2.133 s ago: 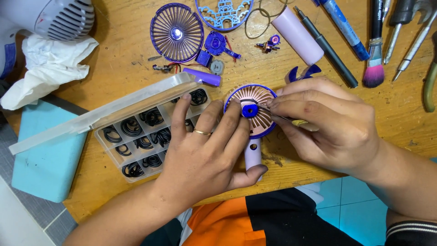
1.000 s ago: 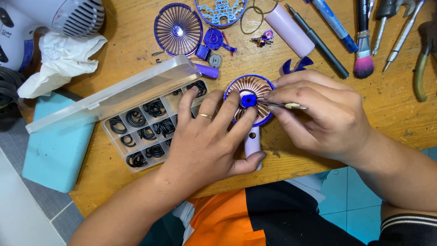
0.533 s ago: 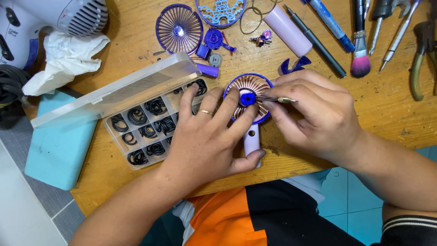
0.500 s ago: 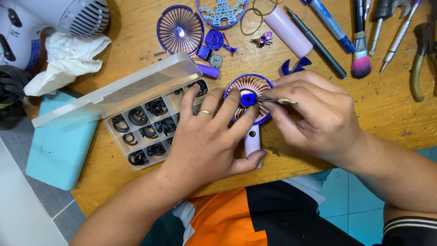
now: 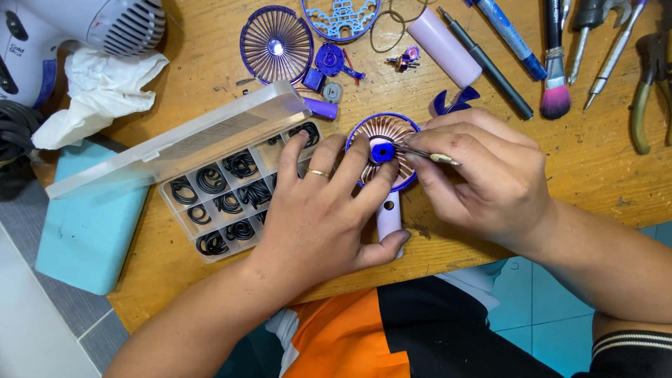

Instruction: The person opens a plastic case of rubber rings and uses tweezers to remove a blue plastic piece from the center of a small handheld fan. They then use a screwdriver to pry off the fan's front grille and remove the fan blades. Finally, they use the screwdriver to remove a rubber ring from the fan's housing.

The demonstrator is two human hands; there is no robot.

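Far out past the left hand [image 5: 318, 224] there's a white hair dryer [image 5: 84, 31] with a crumpled tissue [image 5: 98, 87] under it, plus a teal block [image 5: 87, 227] hanging off the wooden table [image 5: 602, 154] edge. Right under the left hand's knuckles sits a clear compartment box of black o-rings [image 5: 224, 192], lid flipped open away from it. The left hand is clamped on the little purple handheld fan [image 5: 385, 157]: thumb hooked under the pale handle, fingers spread over the grille rim, pinning it flat between the two hands near the table's front edge. The right hand [image 5: 490, 178] is pinched shut on thin tweezers [image 5: 423, 154], tips sitting at the blue hub in the middle of the fan. Compared with a couple of seconds back, not much has shifted; the tweezers sit a bit flatter and their tip looks closer in on the hub, and the left fingers have crept slightly up the grille, so to me it's fine fiddling at the centre, with the grip unchanged and the fan not moved. Beyond the hands lie a loose purple grille [image 5: 276, 45], small purple bits, and a lilac cylinder [image 5: 444, 45]; off past the right hand are pens, a pink-tipped brush [image 5: 556, 98] and pliers [image 5: 647, 84]
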